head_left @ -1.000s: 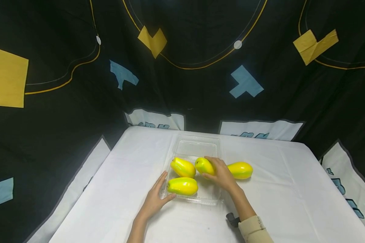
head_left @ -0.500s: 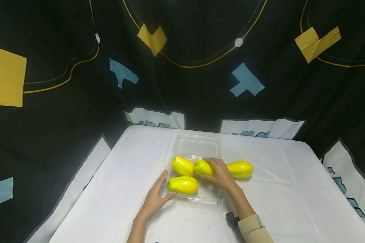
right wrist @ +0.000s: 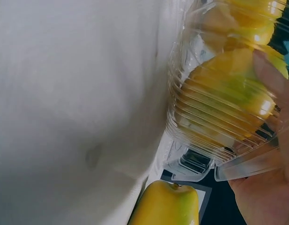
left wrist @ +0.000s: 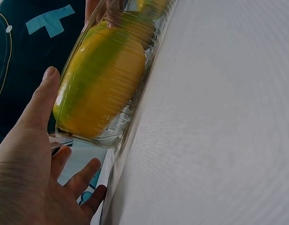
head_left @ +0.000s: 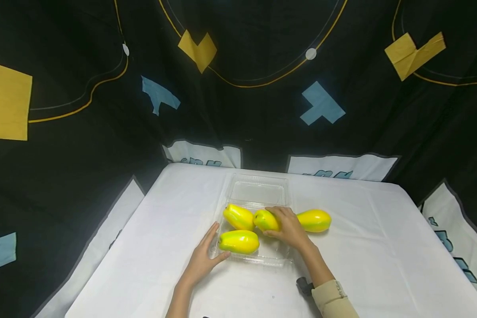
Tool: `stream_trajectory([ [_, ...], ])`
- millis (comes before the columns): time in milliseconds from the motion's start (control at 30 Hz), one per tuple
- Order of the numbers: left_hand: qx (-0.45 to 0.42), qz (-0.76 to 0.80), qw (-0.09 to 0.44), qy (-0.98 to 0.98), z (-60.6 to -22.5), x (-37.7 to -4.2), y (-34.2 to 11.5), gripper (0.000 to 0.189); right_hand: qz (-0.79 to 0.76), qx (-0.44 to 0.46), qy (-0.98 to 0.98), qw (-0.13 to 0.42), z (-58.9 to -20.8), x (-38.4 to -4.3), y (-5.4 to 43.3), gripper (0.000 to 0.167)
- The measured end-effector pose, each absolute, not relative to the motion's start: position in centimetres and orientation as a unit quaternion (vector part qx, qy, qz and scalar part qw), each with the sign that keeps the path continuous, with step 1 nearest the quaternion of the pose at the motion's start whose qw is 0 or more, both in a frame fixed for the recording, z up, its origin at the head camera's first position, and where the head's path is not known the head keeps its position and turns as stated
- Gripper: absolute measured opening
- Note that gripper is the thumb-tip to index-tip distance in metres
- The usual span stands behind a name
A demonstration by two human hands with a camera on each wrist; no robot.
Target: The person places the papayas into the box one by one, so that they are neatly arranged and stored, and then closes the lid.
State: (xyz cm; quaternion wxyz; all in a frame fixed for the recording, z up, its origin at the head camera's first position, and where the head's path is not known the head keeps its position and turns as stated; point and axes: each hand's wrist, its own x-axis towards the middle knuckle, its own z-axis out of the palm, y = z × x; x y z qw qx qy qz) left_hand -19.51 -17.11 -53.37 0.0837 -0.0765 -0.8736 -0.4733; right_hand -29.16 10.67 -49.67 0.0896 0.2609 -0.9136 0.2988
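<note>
A clear plastic clamshell box [head_left: 272, 249] lies with its lid [head_left: 257, 193] folded back, away from me. Two yellow-green papayas sit in its left half: the back one [head_left: 238, 217] tilted, the front one [head_left: 239, 242] lying crosswise. My right hand [head_left: 291, 229] grips a third papaya [head_left: 265, 220] inside the box, just right of the back one; the right wrist view shows this papaya [right wrist: 224, 93] through the ribbed wall. At the near left corner, my left hand [head_left: 202, 260] is spread with straight fingers; in the left wrist view its thumb [left wrist: 43, 93] is against the box's edge.
Another papaya [head_left: 315, 221] lies on the white tablecloth [head_left: 365, 247] to the right of the box, partly behind my right hand. A small black device [head_left: 303, 286] is at my right wrist. Dark curtains [head_left: 246, 119] hang behind the table.
Both hands and the papayas keep nearly the same places. The whole head view has shifted slightly.
</note>
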Motion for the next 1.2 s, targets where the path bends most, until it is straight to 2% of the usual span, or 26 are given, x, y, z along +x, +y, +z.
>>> stream_trajectory([
  [1200,-0.074,-0.472,0.083,-0.874,-53.34,-19.61,-17.1,0.088,0.297,0.266,-0.914,0.069,-49.58,-28.95,11.03,0.081],
])
